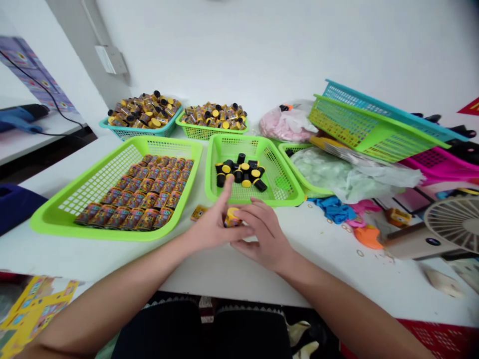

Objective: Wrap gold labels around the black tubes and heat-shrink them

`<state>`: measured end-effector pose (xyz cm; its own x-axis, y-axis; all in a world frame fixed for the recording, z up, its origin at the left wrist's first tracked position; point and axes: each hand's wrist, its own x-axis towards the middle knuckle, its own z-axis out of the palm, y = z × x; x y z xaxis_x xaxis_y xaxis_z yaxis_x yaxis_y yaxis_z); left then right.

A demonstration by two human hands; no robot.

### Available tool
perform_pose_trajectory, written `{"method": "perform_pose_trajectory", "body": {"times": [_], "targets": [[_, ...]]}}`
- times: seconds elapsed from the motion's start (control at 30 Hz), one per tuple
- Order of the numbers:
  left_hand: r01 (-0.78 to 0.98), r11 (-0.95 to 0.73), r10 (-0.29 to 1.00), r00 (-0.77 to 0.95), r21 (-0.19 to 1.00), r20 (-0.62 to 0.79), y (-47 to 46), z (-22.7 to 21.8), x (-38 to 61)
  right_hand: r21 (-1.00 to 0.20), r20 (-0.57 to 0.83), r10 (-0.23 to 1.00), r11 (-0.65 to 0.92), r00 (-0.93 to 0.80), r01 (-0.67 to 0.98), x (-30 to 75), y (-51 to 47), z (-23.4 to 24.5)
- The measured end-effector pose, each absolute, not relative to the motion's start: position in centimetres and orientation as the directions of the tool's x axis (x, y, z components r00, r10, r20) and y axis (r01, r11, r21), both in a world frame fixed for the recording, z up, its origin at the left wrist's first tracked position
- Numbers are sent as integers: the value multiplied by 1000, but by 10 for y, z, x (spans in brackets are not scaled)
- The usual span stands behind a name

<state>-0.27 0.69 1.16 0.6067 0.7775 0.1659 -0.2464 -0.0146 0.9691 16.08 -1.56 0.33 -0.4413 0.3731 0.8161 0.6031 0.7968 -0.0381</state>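
1. The fingers (258, 213) of the right hand (265, 234) curve closely down over a small yellow-capped canister (232, 217), while the left hand's (211, 227) lower fingers reach in under it, so it sits gripped between both hands.
2. The left index finger (226, 188) stands up, apart from the canister, its tip overlapping the front rim of a green mesh basket (295, 195).
3. The fingers hide most of the canister; whether it touches the white table (262, 281) cannot be told.
4. A small printed yellow-brown piece (198, 213) lies on the table just left of the hands.
5. That basket holds a loose heap of black-and-yellow cylinders (240, 172).
6. To the left, a wide green tray (75, 231) holds labelled canisters (134, 192) in tight rows.
7. Farther back stand two baskets heaped with more canisters (213, 115).
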Motion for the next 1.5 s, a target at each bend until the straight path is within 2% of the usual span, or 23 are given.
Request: {"method": "perform_pose_trajectory", "body": {"times": [0.07,0.13,0.3,0.43,0.53,0.6,0.67,0.73,0.8,0.9,0.97,1.1,1.2,1.27,1.33,1.43,1.5], "targets": [[-177,-5,718,684,984,127,7,12,-4,-76,818,376,821,-436,565,160,-18,5],[-101,-89,734,665,991,134,6,11,-5,-38,815,360,815,-454,578,161,-20,6],[101,-357,833,484,929,268,5,7,0,81,788,325,788,-523,611,161,-17,1],[222,-536,809,411,814,420,-4,17,-1,97,805,327,751,-495,653,159,-21,0],[402,-555,829,335,728,447,-16,40,-18,28,819,373,734,-437,679,163,-21,14],[508,-517,855,285,689,432,-20,60,-38,-89,780,483,716,-399,692,174,-9,28],[601,-494,866,278,628,415,-14,81,-63,-237,657,668,623,-350,745,191,18,38],[674,-449,890,283,587,357,4,100,-87,-343,442,862,417,-247,841,209,56,41],[728,-364,928,229,581,294,33,114,-106,-251,143,974,207,-175,946,220,94,36],[797,-243,960,115,553,256,86,124,-121,-224,28,984,180,-178,958,221,128,27],[861,-170,973,71,480,218,120,122,-125,-240,40,977,211,-208,947,215,130,29],[965,-71,992,42,253,116,165,103,-125,-281,123,961,274,-249,920,208,107,49],[985,-17,1000,16,170,10,180,84,-125,-456,284,941,304,-186,836,210,81,60],[994,4,998,3,105,-68,185,76,-125,-602,369,925,315,-94,734,212,64,59],[999,-6,994,12,53,-113,186,75,-125,-690,434,901,328,5,645,215,51,53],[999,-37,996,36,-6,-76,171,86,-118,-723,532,837,369,130,584,222,40,38],[998,-57,998,59,-41,34,142,95,-105,-716,574,795,373,194,590,226,38,31]]}}
